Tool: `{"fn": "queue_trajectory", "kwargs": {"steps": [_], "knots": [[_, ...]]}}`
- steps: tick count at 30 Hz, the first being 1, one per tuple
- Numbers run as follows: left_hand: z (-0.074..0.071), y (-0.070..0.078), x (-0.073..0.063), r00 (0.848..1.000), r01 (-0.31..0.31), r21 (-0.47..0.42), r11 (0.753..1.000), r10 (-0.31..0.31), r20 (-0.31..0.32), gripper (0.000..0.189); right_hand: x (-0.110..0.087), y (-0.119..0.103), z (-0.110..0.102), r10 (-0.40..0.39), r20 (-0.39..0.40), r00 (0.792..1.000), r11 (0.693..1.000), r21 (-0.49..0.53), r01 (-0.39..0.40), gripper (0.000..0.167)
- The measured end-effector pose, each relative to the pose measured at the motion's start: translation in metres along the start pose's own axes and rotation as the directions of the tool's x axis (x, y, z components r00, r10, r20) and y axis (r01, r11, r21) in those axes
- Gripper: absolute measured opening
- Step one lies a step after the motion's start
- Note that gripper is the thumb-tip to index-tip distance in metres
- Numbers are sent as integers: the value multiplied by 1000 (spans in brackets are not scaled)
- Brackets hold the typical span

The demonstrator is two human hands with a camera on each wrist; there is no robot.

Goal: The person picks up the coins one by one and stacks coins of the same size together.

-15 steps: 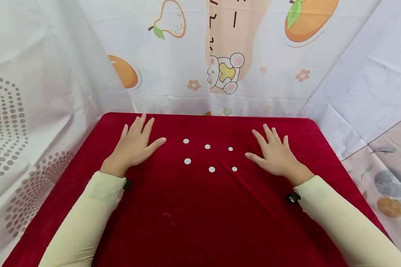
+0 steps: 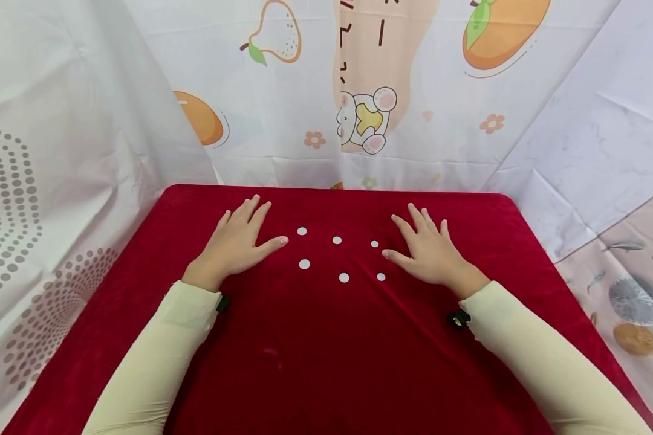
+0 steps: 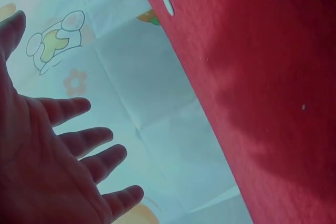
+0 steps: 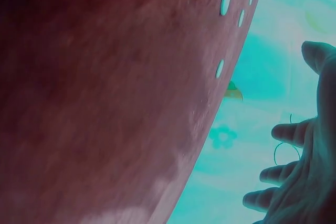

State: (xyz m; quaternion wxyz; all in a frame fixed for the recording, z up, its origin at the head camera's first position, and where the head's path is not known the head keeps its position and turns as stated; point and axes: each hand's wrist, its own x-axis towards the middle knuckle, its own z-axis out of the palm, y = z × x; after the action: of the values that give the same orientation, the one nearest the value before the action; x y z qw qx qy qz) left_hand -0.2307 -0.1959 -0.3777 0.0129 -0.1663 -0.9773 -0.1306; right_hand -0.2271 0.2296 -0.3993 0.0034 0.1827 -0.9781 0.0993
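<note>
head view, from the left: shows the left hand (image 2: 234, 241) raised over a red cloth (image 2: 315, 356) with fingers spread, grasping nothing, and with the thumb aimed inward at the upper left disc (image 2: 302, 231), just beside it. next shows the lower left disc (image 2: 304, 264) and, midway between the hands, the upper middle disc (image 2: 337, 240) and lower middle disc (image 2: 344, 278). further right, shows the upper right disc (image 2: 374, 244) and lower right disc (image 2: 381, 277), near the thumb of the right hand (image 2: 431, 254), likewise spread, empty and held off the cloth. puts all six white discs between the hands in two rows of three, left pair nearer the left hand, right pair nearer the right hand; gives no long axis, only round outlines lying flat. below, has the cloth creased toward the right, rounded at the far corners. around, has a dotted sheet (image 2: 11, 181) at left, a fruit-printed curtain (image 2: 315, 90) behind, a marbled sheet (image 2: 588, 139) and a feather-printed sheet (image 2: 636, 299) at right.
</note>
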Motion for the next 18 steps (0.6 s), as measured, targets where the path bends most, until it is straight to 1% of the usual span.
{"fn": "queue_trajectory", "kwargs": {"steps": [4,9,18], "knots": [[4,3,1,1000,-6,4,1000,6,8,101,5,-6,6,-16,2,1000,1000,-20,16,95],[9,9,2,1000,-13,-18,1000,13,20,100,9,-13,9,-33,2,999,999,-26,33,94],[23,13,3,999,-31,-30,999,32,27,97,17,-36,12,-86,22,996,996,-30,86,87]]}}
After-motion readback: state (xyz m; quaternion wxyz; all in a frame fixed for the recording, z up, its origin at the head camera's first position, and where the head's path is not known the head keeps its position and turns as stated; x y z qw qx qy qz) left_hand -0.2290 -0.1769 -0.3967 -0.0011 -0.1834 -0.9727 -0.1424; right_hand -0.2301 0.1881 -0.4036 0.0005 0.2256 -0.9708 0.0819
